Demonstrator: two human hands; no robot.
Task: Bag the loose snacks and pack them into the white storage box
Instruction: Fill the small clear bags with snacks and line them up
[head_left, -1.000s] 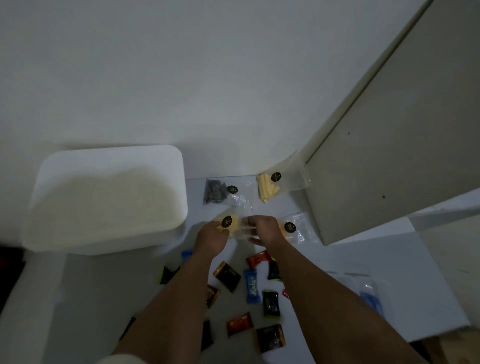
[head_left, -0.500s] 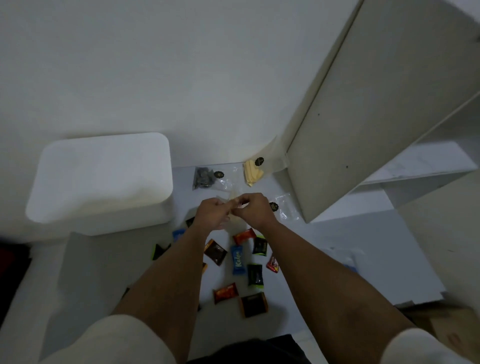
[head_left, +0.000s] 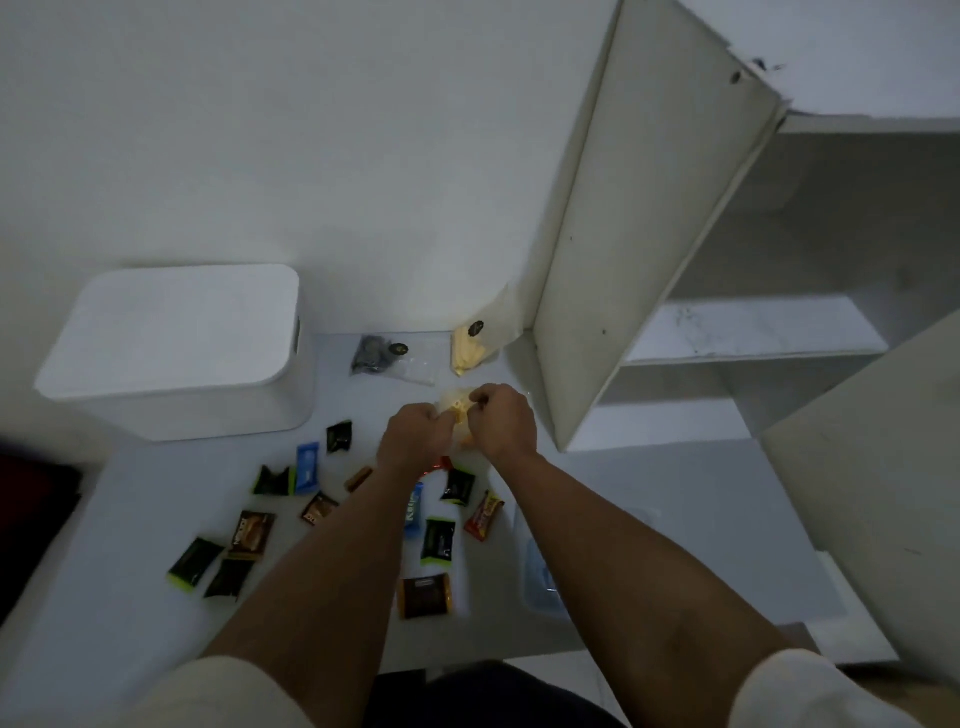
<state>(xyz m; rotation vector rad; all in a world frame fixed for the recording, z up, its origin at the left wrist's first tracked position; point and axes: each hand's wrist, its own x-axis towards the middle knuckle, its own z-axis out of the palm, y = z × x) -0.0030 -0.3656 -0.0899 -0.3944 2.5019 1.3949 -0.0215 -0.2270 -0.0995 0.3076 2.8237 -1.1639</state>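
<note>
2 hands on 1 snack bag; 2 filled bags beyond.

White lettering is seen on the blue wrapper lying on the worktop beside the left forearm, but only part of it shows and no word can be read for certain. Lettering is printed on the brown wrapper to the left, too blurred to be read. Round dark stickers on the clear bags carry nothing legible.

Storage box left of bagged snacks; loose snacks in front; cabinet door right
</note>
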